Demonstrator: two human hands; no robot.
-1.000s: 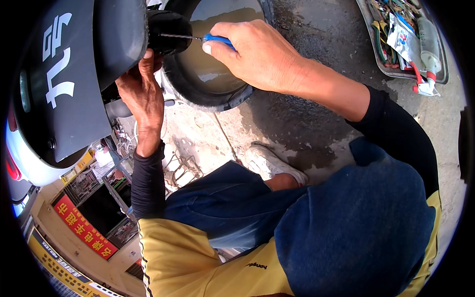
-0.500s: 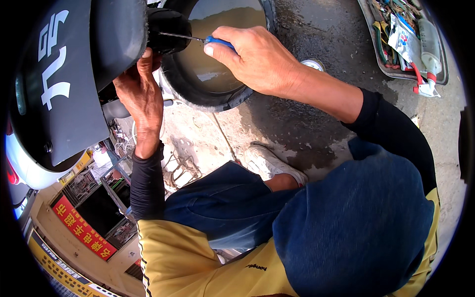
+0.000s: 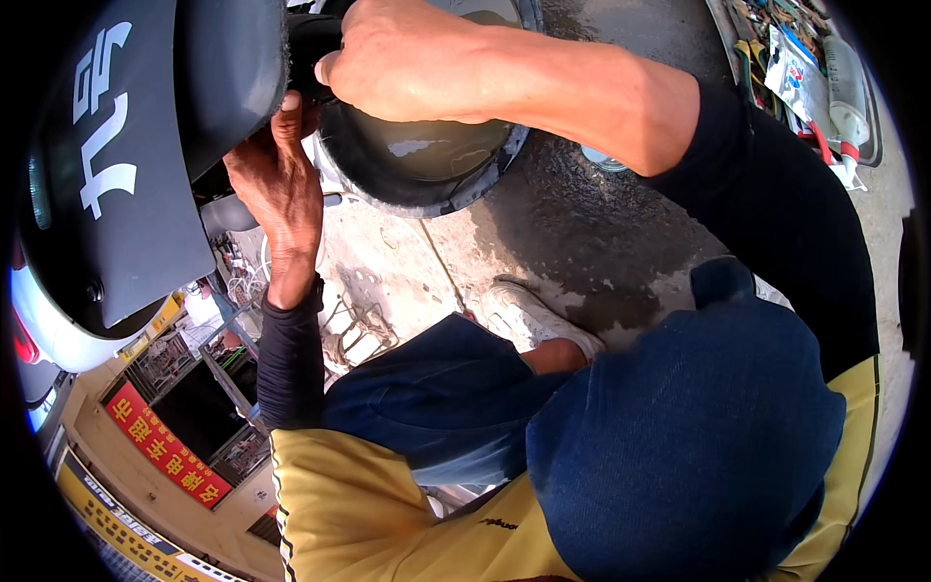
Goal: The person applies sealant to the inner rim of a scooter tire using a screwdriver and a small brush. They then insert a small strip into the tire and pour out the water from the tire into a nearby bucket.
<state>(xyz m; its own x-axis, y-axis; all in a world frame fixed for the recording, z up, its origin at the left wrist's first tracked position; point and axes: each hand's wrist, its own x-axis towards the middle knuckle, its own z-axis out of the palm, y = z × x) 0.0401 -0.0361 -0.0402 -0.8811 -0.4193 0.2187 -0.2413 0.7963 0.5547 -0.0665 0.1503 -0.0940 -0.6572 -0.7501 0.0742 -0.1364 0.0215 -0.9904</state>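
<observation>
At the upper left, a black curved guard (image 3: 228, 87) adjoins a dark panel (image 3: 145, 204) with pale lettering. My left hand (image 3: 284, 199) is closed at the guard's lower edge, thumb up against it, fingers curled behind and partly hidden. Beside the guard's edge is a black part (image 3: 312, 44). My right hand (image 3: 407, 63) is closed around the screwdriver and pressed up close to that part. The hand covers the screwdriver now; half a second ago its blue handle and thin shaft showed. Below my right forearm stands a black basin (image 3: 417, 204) of murky water.
A tray (image 3: 876, 145) at the upper right holds tools, a white packet (image 3: 790, 73) and a clear tube (image 3: 844, 87). A round can (image 3: 606, 160) sits under my right forearm. My white shoe (image 3: 533, 315) rests on partly wet ground. A white vehicle (image 3: 73, 330) is at the left.
My right hand has moved left and up with the screwdriver, right against the black part, and its forearm now crosses over the basin. My left hand has barely moved.
</observation>
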